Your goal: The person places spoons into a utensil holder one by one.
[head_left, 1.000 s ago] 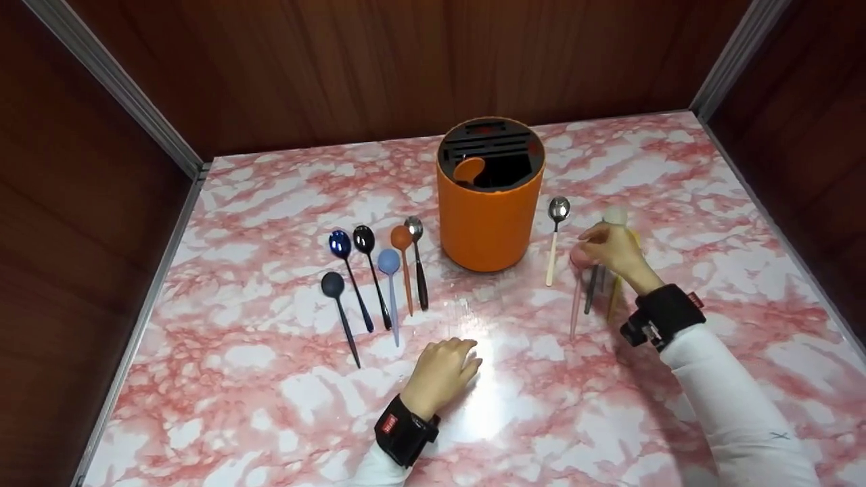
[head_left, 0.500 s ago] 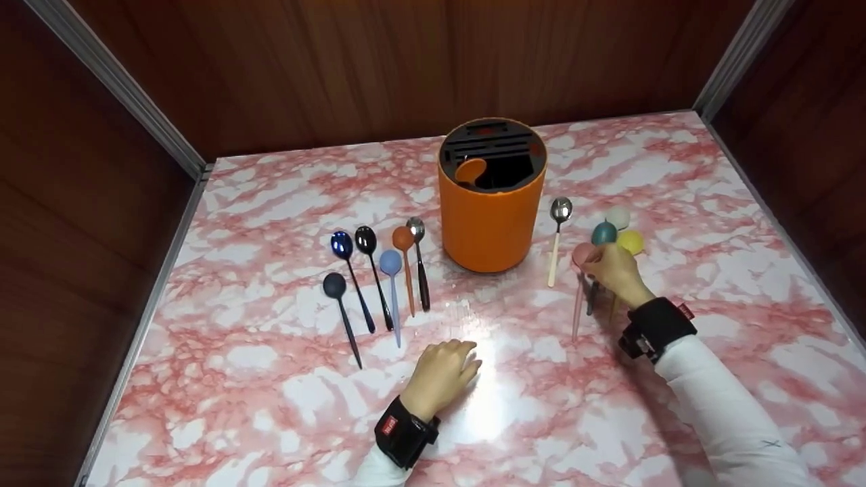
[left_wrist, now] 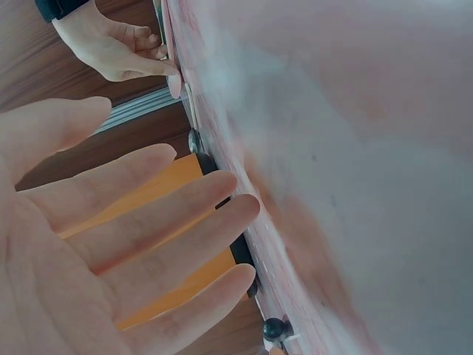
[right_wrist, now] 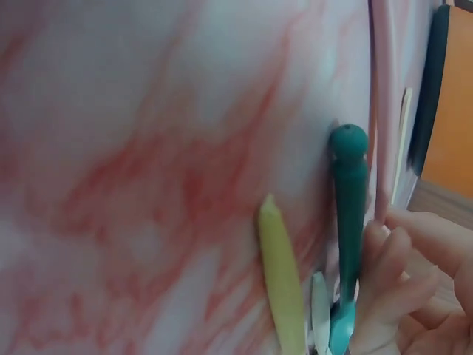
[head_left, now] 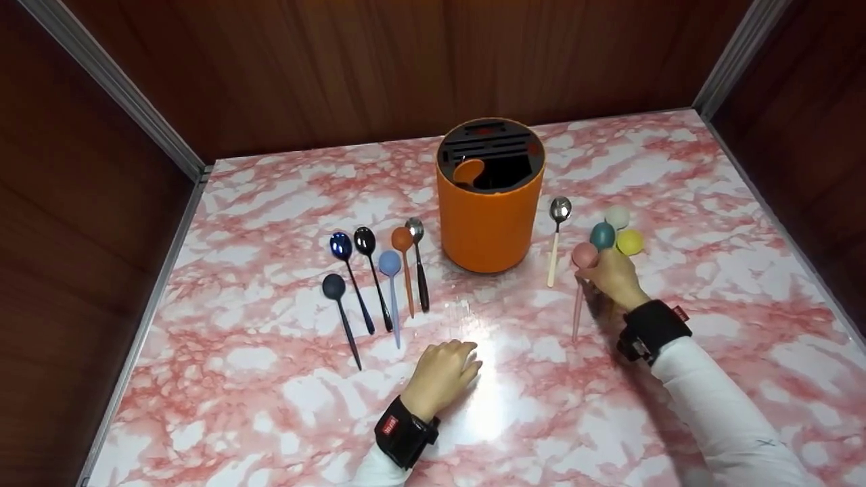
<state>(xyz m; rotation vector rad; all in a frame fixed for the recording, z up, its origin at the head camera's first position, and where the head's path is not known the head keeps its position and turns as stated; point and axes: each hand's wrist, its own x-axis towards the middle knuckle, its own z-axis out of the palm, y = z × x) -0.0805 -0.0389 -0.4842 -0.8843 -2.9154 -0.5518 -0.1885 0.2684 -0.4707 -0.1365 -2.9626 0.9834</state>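
Observation:
My right hand [head_left: 612, 277] pinches a pink spoon [head_left: 584, 255] at the handle just below its bowl; the spoon still lies along the table. Beside that hand are the bowls of a teal spoon [head_left: 602, 235], a yellow spoon [head_left: 630, 242] and a whitish spoon [head_left: 617, 217]. The hand hides their handles in the head view, but the right wrist view shows the teal handle [right_wrist: 349, 214] and yellow handle [right_wrist: 281, 274]. With its fingers spread and relaxed, my left hand [head_left: 438, 379] is low over the front middle of the table and holds nothing.
An orange cylindrical utensil holder [head_left: 487, 230] with a slotted black top stands at the back middle, an orange spoon [head_left: 468, 171] inside. A cream-handled spoon [head_left: 553, 250] lies to its right. Several spoons, including a light blue spoon [head_left: 390, 264], lie to its left.
My right hand has moved from the whitish and teal bowls toward the front, down onto the pink spoon's handle, uncovering the teal and yellow bowls. The left hand has stayed still.

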